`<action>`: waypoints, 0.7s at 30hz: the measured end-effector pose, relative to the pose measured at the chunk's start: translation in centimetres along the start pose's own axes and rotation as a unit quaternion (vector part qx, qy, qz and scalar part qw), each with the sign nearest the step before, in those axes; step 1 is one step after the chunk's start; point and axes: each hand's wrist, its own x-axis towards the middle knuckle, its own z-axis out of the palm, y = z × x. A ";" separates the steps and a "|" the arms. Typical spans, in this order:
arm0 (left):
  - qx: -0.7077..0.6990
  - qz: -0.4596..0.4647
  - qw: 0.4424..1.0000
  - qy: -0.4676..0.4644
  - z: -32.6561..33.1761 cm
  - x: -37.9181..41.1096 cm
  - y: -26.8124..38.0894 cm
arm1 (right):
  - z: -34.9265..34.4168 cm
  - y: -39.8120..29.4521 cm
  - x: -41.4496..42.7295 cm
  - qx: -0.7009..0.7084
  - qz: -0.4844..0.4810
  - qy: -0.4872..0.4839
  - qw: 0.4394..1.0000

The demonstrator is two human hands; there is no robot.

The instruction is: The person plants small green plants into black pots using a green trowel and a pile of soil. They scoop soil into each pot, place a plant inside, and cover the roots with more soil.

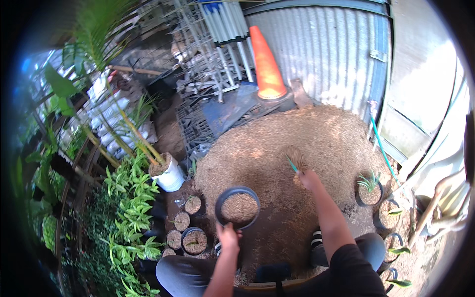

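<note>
My left hand (pixel 229 237) grips the near rim of a round dark plastic pot (pixel 218 212). Pale brown husks (pixel 240 208) fill much of that pot, which is held above the ground between my knees. Farther out to the right, my right hand (pixel 308 180) is closed around a green-edged hand scoop or trowel (pixel 292 164); motion blur hides its exact shape. Loose husks (pixel 294 153) show at the tool, over a broad heap of husk-like material (pixel 252 143). Whether the tool touches the heap cannot be told.
Several small husk-filled pots (pixel 195 241) stand left of my feet, beside leafy plants (pixel 137 193). A potted palm (pixel 169 174) rises behind them. More potted plants (pixel 370 193) line the right. An orange traffic cone (pixel 268 67), corrugated metal (pixel 319 48) and a green hose (pixel 382 144) border the heap.
</note>
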 end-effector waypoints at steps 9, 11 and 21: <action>0.076 -0.306 0.948 -0.053 5.0 0.3 -22.1 | -16.1 -9.6 -10.2 -0.385 -0.184 -0.112 0.898; 0.104 -0.351 0.927 -0.087 5.6 -1.7 -24.6 | -14.5 -4.7 -11.6 -0.400 -0.163 -0.148 0.889; 0.325 -0.240 0.914 -0.044 2.0 -1.0 -22.1 | -16.9 -0.7 -13.2 -0.316 -0.075 -0.115 0.939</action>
